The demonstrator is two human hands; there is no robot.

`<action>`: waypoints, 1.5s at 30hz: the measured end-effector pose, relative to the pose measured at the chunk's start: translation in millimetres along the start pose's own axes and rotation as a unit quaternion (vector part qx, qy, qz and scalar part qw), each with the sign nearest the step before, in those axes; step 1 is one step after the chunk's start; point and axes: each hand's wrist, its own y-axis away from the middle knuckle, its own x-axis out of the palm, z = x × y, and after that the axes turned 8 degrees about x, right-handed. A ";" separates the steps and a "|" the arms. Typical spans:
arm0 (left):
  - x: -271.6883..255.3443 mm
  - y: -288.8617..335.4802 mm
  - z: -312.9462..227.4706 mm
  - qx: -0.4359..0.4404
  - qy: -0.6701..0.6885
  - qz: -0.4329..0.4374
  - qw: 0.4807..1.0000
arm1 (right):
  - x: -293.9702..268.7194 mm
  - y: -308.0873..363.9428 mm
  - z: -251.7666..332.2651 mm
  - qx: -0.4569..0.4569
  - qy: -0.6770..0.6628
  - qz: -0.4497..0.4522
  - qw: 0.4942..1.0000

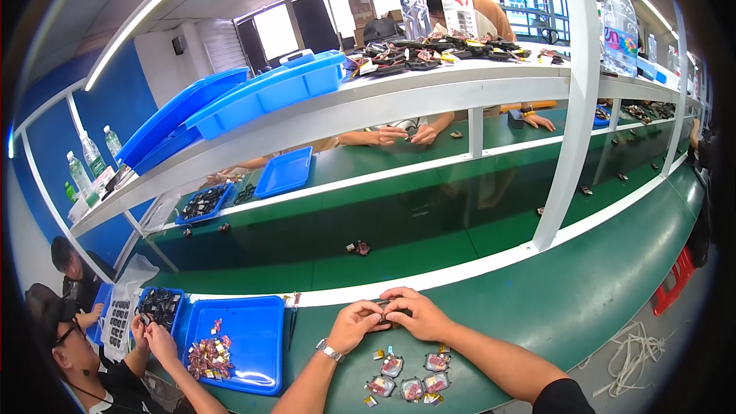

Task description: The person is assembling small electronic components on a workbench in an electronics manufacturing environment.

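Small dark part (392, 310), pinched between the fingertips of both hands, sits just above the green counter (552, 299) near its far white rail (460, 270). Its long axis seems to run left to right, from one hand to the other, though only a sliver shows between the fingers, so its kind and shape cannot be made out. The left hand (354, 324) closes on its left end with curled fingers, a metal wristwatch (330, 350) on the wrist behind it. The right hand (418, 314) closes on the right end and arches over the top, hiding most of the part. Both hands are narrow and gripping, touching each other over the part; neither is plainly nearer.

Just toward the person from the hands, a loose cluster of small packets in clear and pinkish wrap (410, 379) lies on the counter, below the right forearm and closer to the right hand than to the left. A pair of dark tweezers (293, 314) lies well to the left of the left hand, long axis running away from the person, beside a blue tray (253, 337) that holds a heap of the same wrapped pieces. Farther left, a co-worker's hands (149, 333) work over a tray of dark parts (159, 305). Across the green conveyor belt (383, 222), another person's hands (402, 135) show under the white shelf (322, 111), which carries blue bins and bottles; the lower edge cuts off the person's own forearms.
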 end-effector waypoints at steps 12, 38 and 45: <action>6.8 1.7 3.2 -0.011 -0.028 -0.007 1.000 | 1.0 3.3 3.8 -0.034 0.064 -0.042 0.996; 5.1 0.3 0.4 0.019 0.025 0.009 0.999 | 22.3 5.9 8.4 -0.021 0.066 -0.167 0.983; 3.7 2.8 -2.4 0.014 0.044 0.015 0.999 | 18.5 7.9 10.3 -0.039 0.078 -0.140 0.986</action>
